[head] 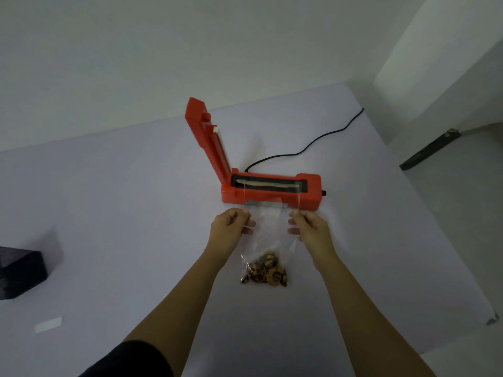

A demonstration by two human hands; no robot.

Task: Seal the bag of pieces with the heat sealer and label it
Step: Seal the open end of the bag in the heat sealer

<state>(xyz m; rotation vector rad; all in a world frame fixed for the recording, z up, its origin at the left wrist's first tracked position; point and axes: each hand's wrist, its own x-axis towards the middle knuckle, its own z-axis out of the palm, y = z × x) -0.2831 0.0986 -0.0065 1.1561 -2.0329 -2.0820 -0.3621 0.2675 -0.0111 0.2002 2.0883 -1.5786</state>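
**Two hands hold a clear bag at the open heat sealer**

A clear plastic bag (269, 235) lies on the pale table (109, 213), right between the two hands. The left hand (231, 227) pinches the left edge of the bag with its thumb and fingertips. The right hand (310, 229) pinches the right edge the same way. Both hands hold the bag near its top half.

The brown pieces (265, 269) sit in a little heap at the bottom of the bag, nearer the person than the hands, between the two arms.

The top of the bag reaches away from the hands and lies over the orange-red heat sealer (310, 195). The bag's open end rests across the long pale strip in the sealer's black slot. The sealer's lid (208, 142) stands up, tilted a bit to the left. A black cord (313, 142) runs from the back of the sealer to the far edge of the table.

A small white label (48, 324) lies flat on the table, well apart from the hands, at the near left. It is too blurry to read. A black box (21, 270) sits at the left edge. A dark sleeve (128, 360) covers the upper left arm.
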